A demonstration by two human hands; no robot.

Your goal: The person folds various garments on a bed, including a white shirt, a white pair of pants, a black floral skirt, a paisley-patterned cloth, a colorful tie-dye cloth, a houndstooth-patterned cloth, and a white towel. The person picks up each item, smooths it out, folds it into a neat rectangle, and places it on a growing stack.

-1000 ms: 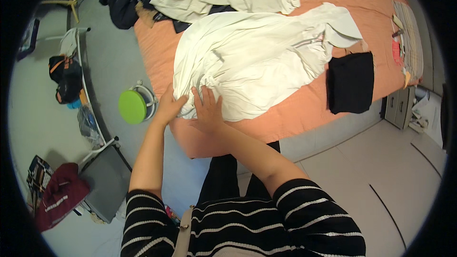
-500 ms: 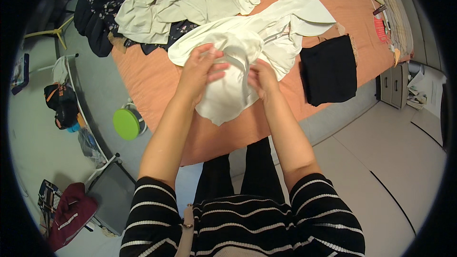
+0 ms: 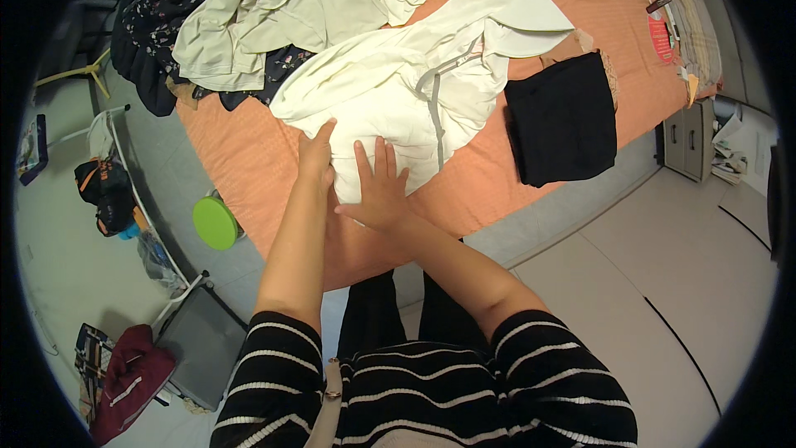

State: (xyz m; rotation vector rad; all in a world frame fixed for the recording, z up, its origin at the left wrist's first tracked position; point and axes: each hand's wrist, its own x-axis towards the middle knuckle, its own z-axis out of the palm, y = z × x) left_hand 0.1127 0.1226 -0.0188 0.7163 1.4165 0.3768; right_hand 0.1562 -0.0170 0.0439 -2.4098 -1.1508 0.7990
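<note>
The right hand [image 3: 381,189] lies spread on the white garment [image 3: 365,87]; the left hand [image 3: 315,159] touches its edge, grip unclear.

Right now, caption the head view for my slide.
Left hand and right hand touch a white garment on orange bedding, folded black cloth to the right.

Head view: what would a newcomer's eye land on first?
Probably the white garment spread on the orange cover, the left hand at its edge and the right hand palm-down on its near end. Next, the folded black cloth to the garment's right. Then the bright green disc at the left, beyond the cover's edge.
</note>
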